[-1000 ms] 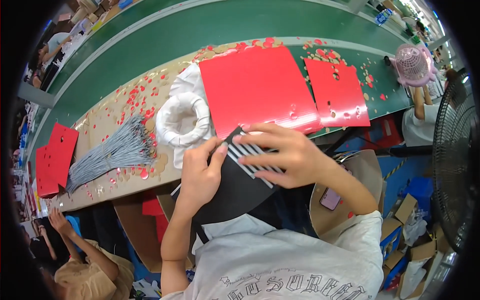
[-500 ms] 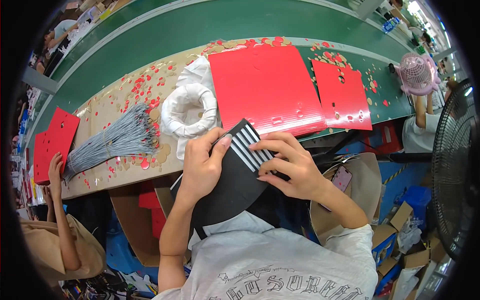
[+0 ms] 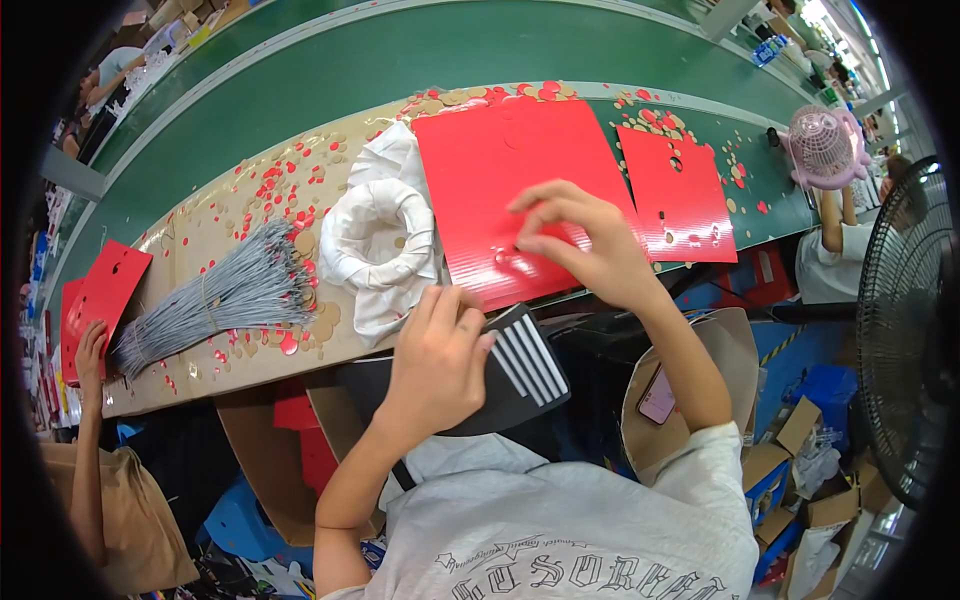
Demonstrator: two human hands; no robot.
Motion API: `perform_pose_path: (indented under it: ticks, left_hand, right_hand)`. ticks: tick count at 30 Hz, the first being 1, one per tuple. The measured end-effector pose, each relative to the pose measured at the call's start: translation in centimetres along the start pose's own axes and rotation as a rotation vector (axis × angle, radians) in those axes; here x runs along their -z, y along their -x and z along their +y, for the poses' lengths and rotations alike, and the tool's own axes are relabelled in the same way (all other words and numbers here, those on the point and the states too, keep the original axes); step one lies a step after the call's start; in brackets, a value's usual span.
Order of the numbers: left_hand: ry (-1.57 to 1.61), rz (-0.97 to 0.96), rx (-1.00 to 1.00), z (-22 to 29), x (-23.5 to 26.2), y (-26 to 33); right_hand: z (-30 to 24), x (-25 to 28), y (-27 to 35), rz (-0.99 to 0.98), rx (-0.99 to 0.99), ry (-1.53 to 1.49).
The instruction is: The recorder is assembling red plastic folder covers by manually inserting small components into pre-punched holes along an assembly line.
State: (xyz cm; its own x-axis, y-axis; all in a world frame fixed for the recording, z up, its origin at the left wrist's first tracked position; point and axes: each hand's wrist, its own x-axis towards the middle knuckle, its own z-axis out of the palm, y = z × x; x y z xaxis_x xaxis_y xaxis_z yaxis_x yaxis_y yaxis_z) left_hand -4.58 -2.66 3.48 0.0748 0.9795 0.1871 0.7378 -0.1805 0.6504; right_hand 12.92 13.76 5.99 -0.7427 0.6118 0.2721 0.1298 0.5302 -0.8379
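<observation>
My left hand [image 3: 440,355] hovers over my lap, fingers bent and close together near the front edge of a large red board [image 3: 530,170]. Whatever is between those fingers is hidden. Just under it lies a flat black piece [image 3: 515,365] with several white stripes at its right end; I cannot tell its kind. Raised above the red board is my right hand [image 3: 585,245], its fingers curved and the thumb apart from the index finger, with nothing seen in it. A ring of twisted white cloth [image 3: 340,235] rests left of the board.
A bundle of grey wire-like strands [image 3: 215,295] lies left on the brown-covered table, among scattered red and tan discs. At far left a co-worker's hand [image 3: 90,350] touches red sheets [image 3: 115,275]. Right are a smaller red sheet [image 3: 690,215], a pink fan [image 3: 828,145] and a cardboard box [image 3: 725,370] with a phone.
My right hand has left the striped end of the black piece and moved up over the red board. The black piece has shifted lower and right; my left hand's fingers have turned over it.
</observation>
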Motion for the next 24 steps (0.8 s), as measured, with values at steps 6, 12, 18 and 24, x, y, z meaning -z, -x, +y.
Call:
perform_pose_path:
  ticks: [6, 12, 18, 24]
  left_hand:
    - [-0.076, 0.104, -0.191, -0.6, -1.5, -2.6]
    - [0.102, 0.110, -0.219, -0.5, -1.0, -1.4]
    - [-0.064, 0.129, -0.210, -0.8, -2.3, -1.6]
    - [-0.275, 0.066, -0.220, -0.2, -2.8, -1.6]
  right_hand:
    - [2.4, -1.5, -1.9, -0.024, -0.163, -0.060]
    - [2.2, -1.2, -2.8, -0.112, -0.129, 0.079]
    - [2.4, -1.2, -4.0, -0.202, -0.082, 0.182]
    - [2.2, -1.7, -3.5, -0.066, -0.075, 0.162]
